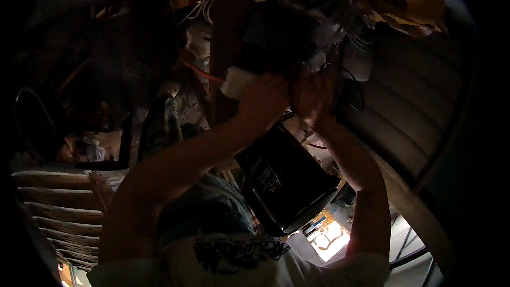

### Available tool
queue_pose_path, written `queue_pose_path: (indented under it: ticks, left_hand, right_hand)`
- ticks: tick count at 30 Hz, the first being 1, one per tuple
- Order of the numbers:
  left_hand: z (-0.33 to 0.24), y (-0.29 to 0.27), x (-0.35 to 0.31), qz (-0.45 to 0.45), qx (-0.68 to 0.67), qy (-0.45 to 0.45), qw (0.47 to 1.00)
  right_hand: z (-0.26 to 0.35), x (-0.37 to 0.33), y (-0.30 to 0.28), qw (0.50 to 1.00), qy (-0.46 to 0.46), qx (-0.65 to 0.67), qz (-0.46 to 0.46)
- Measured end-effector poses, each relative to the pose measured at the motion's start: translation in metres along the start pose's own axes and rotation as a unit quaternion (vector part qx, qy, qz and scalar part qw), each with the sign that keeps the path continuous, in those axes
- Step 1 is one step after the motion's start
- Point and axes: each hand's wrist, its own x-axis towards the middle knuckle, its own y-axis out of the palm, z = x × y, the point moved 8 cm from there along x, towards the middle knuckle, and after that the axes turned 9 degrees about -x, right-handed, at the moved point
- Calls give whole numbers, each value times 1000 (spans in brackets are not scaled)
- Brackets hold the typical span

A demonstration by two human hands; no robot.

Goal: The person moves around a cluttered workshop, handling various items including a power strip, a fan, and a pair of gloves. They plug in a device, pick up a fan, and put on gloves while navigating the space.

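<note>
My left hand (268,100) is closed, its fingers curled down. It lies against a white block-shaped piece (236,83) that has an orange cord (204,74) running from its left side. Close beside it on the right, my right hand (313,95) is closed as well, fingertips pinched together. Whatever the two hands grip is too dark to make out. A thin black cable (362,93) loops out to the right of my right hand. Below both hands, between my forearms, sits a glossy black box-shaped case (287,175), tilted.
A yellow bag (398,2) lies at the far right. Slatted wooden surfaces stand at the right (409,106) and lower left (56,196). White cord (204,8) and clutter fill the far side. Deep shadow hides much of the left.
</note>
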Motion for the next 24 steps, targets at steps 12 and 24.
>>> queue_pose_path:
  ticks: [12, 24]
  left_hand:
    - [1, -2, 4, -46, -2, 33, 998]
    - [4, 6, 12, -27, 40, 1, 999]
  right_hand:
    - [-7, 0, 32, 986, 43, -1, 159]
    - [-12, -19, 42, 984, 105, 23, 144]
